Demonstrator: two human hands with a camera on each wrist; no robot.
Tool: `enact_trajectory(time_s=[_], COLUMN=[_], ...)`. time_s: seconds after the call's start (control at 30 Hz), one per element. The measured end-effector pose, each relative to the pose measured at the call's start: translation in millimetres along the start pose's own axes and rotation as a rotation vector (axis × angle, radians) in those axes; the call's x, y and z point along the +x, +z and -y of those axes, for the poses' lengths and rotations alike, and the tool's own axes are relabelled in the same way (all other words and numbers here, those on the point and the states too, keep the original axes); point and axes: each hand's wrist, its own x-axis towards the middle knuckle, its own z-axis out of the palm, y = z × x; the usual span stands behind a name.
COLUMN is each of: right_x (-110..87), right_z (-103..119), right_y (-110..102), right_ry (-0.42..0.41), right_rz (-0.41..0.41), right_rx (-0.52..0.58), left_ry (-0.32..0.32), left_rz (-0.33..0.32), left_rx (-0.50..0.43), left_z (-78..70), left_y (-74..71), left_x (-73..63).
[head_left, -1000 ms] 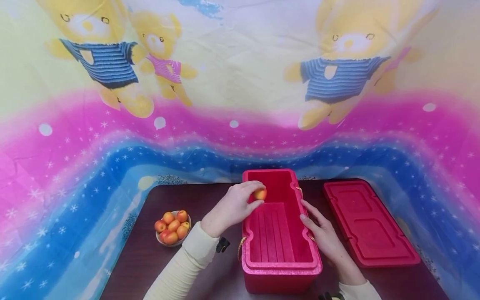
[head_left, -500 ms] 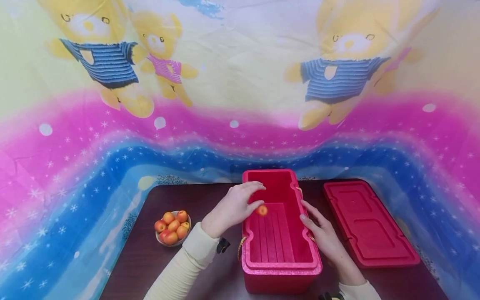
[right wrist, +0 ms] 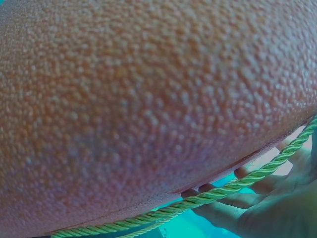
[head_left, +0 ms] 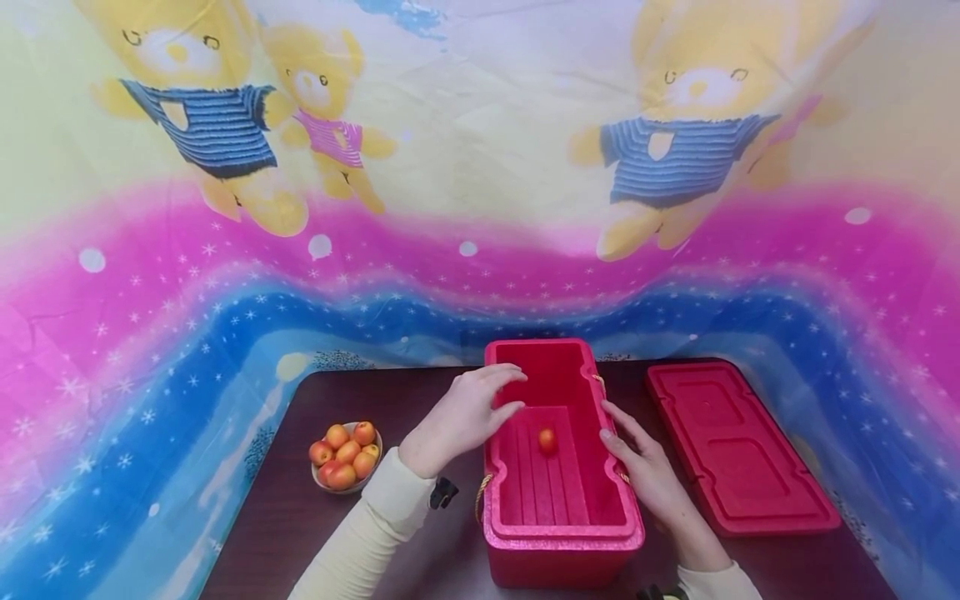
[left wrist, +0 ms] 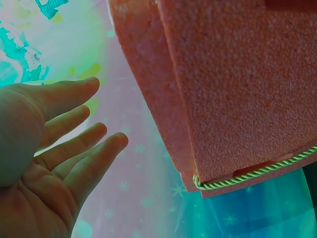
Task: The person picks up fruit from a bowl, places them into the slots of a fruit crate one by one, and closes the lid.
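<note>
In the head view, a small red-and-yellow apple (head_left: 547,442) lies on the ribbed floor of a deep red foam box (head_left: 562,540). My left hand (head_left: 468,408) is over the box's left rim, its fingers parted from the thumb and nothing between them. The left wrist view shows that hand (left wrist: 59,153) with its fingers extended, beside the box's outer wall (left wrist: 247,89). On the right rim rests my right hand (head_left: 652,471), thumb and fingertips at the edge. A twisted gold cord (right wrist: 213,196) crosses in front of its fingers in the right wrist view.
A small bowl (head_left: 337,490) heaped with several similar apples (head_left: 347,452) stands left of the box on the dark table (head_left: 277,517). The box's red lid (head_left: 742,446) lies flat to the right. Behind hangs a printed bear cloth (head_left: 480,167).
My left hand has let go of the apple, which dropped into the box and now lies on its floor, further right. The right hand has stayed at the rim.
</note>
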Motion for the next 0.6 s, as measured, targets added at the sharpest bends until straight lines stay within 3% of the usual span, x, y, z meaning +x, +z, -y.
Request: enact_trajectory(time_s=[0.27,0.6], right_x=[0.4,-1.1], right_z=[0,2], right_y=[0,0], right_ry=[0.008,0.011], right_rz=[0.002,0.008], right_rx=[-0.004,0.012], left_ry=[-0.054,-0.135], left_rz=[-0.074,-0.282], left_rx=[-0.023,-0.013], left_z=[13.8,52.9], left_y=[0.9,-9.3], left_x=[-12.5,-43.1])
